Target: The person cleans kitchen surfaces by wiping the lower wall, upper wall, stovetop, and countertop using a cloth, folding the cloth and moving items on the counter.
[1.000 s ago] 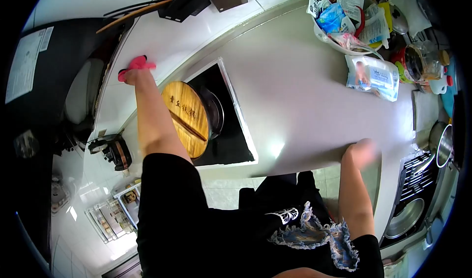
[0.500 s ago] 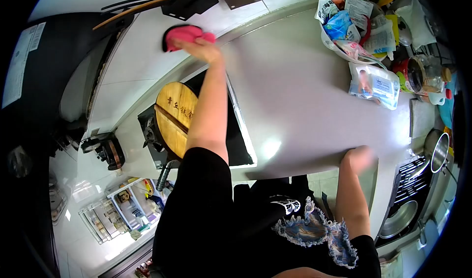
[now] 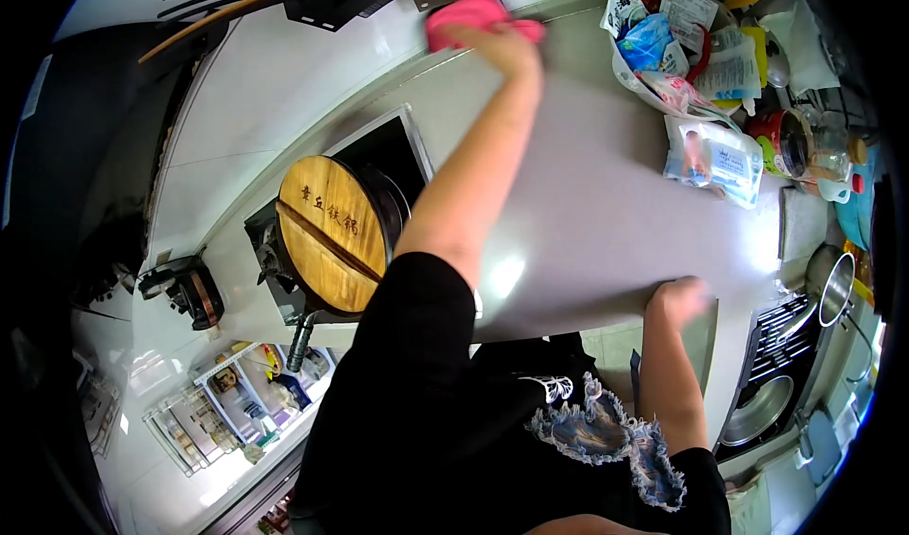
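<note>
At the back edge of the grey counter (image 3: 578, 194), my left hand (image 3: 502, 47) grips a pink cloth (image 3: 464, 19) against the tiled wall. The cloth is bunched under my fingers and slightly blurred. My left arm reaches across the counter, to the right of a wok with a round wooden lid (image 3: 331, 222) on the stove. My right hand (image 3: 684, 300) rests on the counter's front edge, its fingers smeared by motion.
A white basket of packets (image 3: 677, 52) stands at the back right, with a pack of wipes (image 3: 715, 161) before it and jars (image 3: 781, 142) beside it. A wooden-handled utensil (image 3: 222, 19) hangs at upper left. A sink-side metal pot (image 3: 833, 289) is far right.
My left hand has moved right along the wall with the pink cloth, away from behind the wok, uncovering more of the lid. My right hand stays at the counter edge.
</note>
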Demonstrator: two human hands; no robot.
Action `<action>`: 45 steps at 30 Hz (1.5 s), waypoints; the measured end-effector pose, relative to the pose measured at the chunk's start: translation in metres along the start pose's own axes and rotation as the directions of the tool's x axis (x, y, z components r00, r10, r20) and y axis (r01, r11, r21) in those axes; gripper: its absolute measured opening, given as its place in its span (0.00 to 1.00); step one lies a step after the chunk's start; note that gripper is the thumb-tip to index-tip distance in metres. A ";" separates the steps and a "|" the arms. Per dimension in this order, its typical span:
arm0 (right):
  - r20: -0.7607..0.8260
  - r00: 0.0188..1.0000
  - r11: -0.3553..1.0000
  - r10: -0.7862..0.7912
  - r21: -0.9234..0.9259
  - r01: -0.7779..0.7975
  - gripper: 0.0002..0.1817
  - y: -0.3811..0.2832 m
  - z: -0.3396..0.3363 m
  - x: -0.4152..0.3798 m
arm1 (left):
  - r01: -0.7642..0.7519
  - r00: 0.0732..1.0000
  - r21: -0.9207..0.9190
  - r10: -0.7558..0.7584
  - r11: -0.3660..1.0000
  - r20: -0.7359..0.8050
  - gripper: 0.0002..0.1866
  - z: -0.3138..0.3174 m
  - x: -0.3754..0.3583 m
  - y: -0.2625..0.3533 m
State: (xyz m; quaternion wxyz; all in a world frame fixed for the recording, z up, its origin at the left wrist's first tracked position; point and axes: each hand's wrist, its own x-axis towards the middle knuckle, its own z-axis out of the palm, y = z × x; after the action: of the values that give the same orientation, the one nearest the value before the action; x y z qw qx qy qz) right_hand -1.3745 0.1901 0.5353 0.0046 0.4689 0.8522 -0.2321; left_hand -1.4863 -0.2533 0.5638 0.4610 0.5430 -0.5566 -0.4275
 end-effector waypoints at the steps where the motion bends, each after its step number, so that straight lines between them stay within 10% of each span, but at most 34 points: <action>1: 0.003 1.000 1.000 -0.004 -0.011 0.004 0.38 0.001 0.001 0.001 | -0.101 0.989 -0.011 0.101 0.995 0.105 0.45 0.014 -0.019 0.002; 20: -0.045 0.998 0.998 0.047 -0.031 -0.048 0.37 0.021 0.025 0.022 | -0.205 0.943 0.021 0.192 0.978 0.272 0.40 0.068 -0.075 0.049; 23: -0.039 0.997 0.998 0.059 -0.026 -0.060 0.37 0.020 0.026 0.022 | -0.338 0.882 0.014 0.312 0.941 0.352 0.39 0.047 -0.073 0.041; 25: -0.048 0.996 0.997 0.071 -0.014 -0.072 0.37 0.018 0.026 0.021 | -0.639 0.679 -0.132 0.636 0.758 0.366 0.40 0.028 -0.064 0.042; 28: -0.059 0.992 0.992 0.112 -0.057 -0.115 0.36 -0.006 0.007 0.001 | -0.641 0.675 -0.256 0.690 0.724 0.262 0.36 0.014 -0.057 0.090; 29: -0.062 0.989 0.985 0.137 -0.100 -0.143 0.36 -0.013 0.000 -0.005 | -0.628 0.727 -0.278 0.675 0.727 0.124 0.26 0.020 -0.051 0.085; 34: -0.070 0.988 0.984 0.137 -0.104 -0.144 0.36 -0.013 0.002 -0.003 | -0.637 0.734 -0.110 0.644 0.763 0.213 0.34 0.011 -0.033 0.037; 37: -0.081 0.988 0.982 0.128 -0.128 -0.138 0.36 -0.010 0.004 -0.001 | -0.483 0.865 0.018 0.474 0.876 0.167 0.32 -0.003 -0.024 -0.002; 43: -0.069 0.990 0.985 0.124 -0.111 -0.131 0.35 -0.009 0.005 -0.001 | 0.009 0.956 -0.315 0.085 0.949 0.282 0.28 -0.103 -0.023 -0.038; 45: -0.075 0.991 0.986 0.113 -0.117 -0.121 0.35 -0.009 0.006 0.001 | -0.250 0.953 -0.118 0.266 0.961 0.148 0.30 -0.159 -0.048 -0.006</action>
State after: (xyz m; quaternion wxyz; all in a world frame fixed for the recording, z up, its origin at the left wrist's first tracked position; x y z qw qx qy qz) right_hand -1.3830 0.1844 0.5334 0.0177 0.5246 0.8354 -0.1631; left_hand -1.3303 -0.2021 0.5887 0.4922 0.4056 -0.6368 -0.4332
